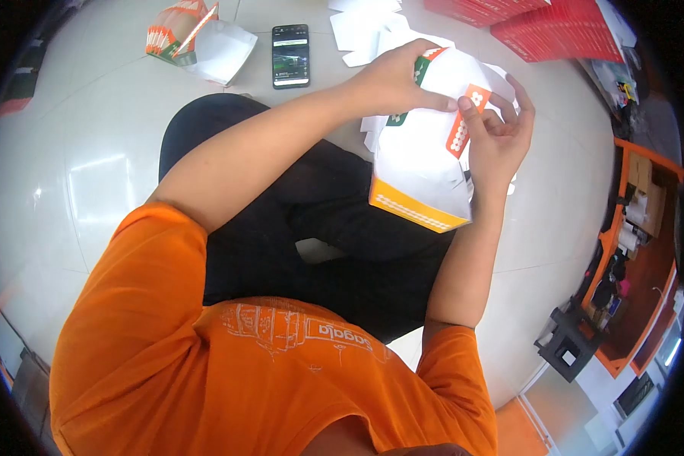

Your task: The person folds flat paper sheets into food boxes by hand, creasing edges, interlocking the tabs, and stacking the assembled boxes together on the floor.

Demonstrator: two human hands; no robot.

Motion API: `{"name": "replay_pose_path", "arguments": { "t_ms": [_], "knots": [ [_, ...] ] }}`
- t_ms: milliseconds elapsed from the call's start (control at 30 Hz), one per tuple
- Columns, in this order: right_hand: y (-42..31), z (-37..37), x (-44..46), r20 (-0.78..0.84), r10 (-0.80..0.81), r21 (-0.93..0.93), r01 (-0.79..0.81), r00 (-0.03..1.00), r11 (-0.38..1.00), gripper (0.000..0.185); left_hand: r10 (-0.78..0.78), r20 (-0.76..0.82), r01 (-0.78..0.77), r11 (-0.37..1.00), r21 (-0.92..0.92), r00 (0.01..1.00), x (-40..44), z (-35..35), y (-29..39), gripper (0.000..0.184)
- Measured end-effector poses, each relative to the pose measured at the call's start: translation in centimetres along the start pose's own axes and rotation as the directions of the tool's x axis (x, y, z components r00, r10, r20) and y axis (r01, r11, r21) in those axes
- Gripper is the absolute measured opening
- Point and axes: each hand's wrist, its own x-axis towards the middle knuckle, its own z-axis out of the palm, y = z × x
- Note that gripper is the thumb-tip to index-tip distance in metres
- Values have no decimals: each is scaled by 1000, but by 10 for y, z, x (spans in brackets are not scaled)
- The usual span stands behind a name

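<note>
A: Where is the box, and how do the hands hold it?

B: The white cardboard box with a yellow, white-dotted band (422,171) sits between the hands, banded edge toward the body. The left hand (391,80) grips its far side, thumb on top. The right hand (503,138) pinches the narrow orange card strip with white flower print (457,140), its thumb in front and fingers bent behind.

A: What might spoil that?

B: I'd say the strip could crease or tear if the right thumb presses too hard. If the left grip slackens, the walls may spring apart.

A: And below the hands?

B: The dark trousers (319,182) make a soft, uneven support, so the box could tip.

A: Farther out?

B: Just beyond the hands, loose white card pieces (368,34) could scatter if brushed. The black smartphone (290,57), left of the left hand on the glossy tiled floor (91,228), might get knocked by that forearm. Farther left, the nested orange-and-green printed cartons (178,34) could topple if bumped.
</note>
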Motion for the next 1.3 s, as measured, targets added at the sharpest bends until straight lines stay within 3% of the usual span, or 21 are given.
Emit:
{"name": "replay_pose_path", "arguments": {
  "t_ms": [100, 200, 300, 333, 433, 467, 567, 667, 700, 800, 867, 1000, 1067, 1133, 1200, 1267, 1300],
  "knots": [
    [8, -2, 1, 46, -70, -106, 74, 996, 992, 63, -106, 51, 116, 943, -310, 993, 4, 5, -8, 80],
    [18, -2, 0, 139, -178, -278, 211, 974, 937, 73, -245, 82, 255, 853, -455, 966, 10, -2, -15, 71],
    [13, 2, -4, 255, -196, -459, 297, 947, 837, 70, -89, -149, 71, 990, -120, 985, 4, -2, -13, 69],
    [12, 9, -7, 255, -213, -464, 313, 943, 829, 67, 97, -221, -78, 992, 95, 970, 0, -5, -11, 62],
    [15, 12, -9, 198, -191, -463, 263, 961, 846, 60, 328, -143, -292, 930, 223, 934, -1, -7, -4, 55],
    [16, 10, -9, 171, -168, -460, 230, 971, 858, 59, 367, -137, -341, 922, 183, 920, 3, -8, -8, 48],
    [13, 0, -5, 124, 5, 5, -6, 992, 1000, 48, -25, -46, 24, 999, -22, 999, 3, -23, 6, 42],
    [9, -4, -5, 74, 86, -54, -83, 993, 995, 30, -20, -247, -22, 986, -167, 969, 8, -20, -2, 31],
    [12, -4, -7, 53, 104, -60, -101, 993, 993, 26, -9, -255, -36, 985, -169, 967, 7, -20, 2, 33],
    [19, 5, -5, 93, -213, -33, 217, 973, 976, 24, 82, -318, -138, 978, -158, 945, 8, -16, 8, 38],
    [23, 10, -5, 16, -198, -14, 199, 980, 980, 21, 214, -408, -285, 951, -122, 888, 10, -9, 1, 36],
    [23, 18, -6, -5, -303, -91, 302, 953, 949, 19, 270, -445, -358, 926, -125, 854, 6, -3, 0, 32],
    [23, 22, -8, -57, -284, -44, 282, 957, 958, 19, 293, -447, -402, 900, -171, 845, 5, -3, -3, 29],
    [22, 25, -9, -97, -258, 3, 260, 961, 966, 19, 419, -415, -435, 898, 61, 807, -4, -12, 5, 21],
    [20, 27, -10, -125, -226, 45, 233, 966, 971, 19, 499, -415, -479, 863, 160, 761, -6, -14, 13, 14],
    [16, 25, -12, -133, -187, 15, 191, 973, 981, 20, 534, -467, -542, 830, 131, 705, -4, -11, 17, 8],
    [14, 25, -12, -136, -168, 1, 170, 976, 985, 21, 514, -460, -524, 843, 118, 724, -4, -10, 16, 9]
  ]
}}
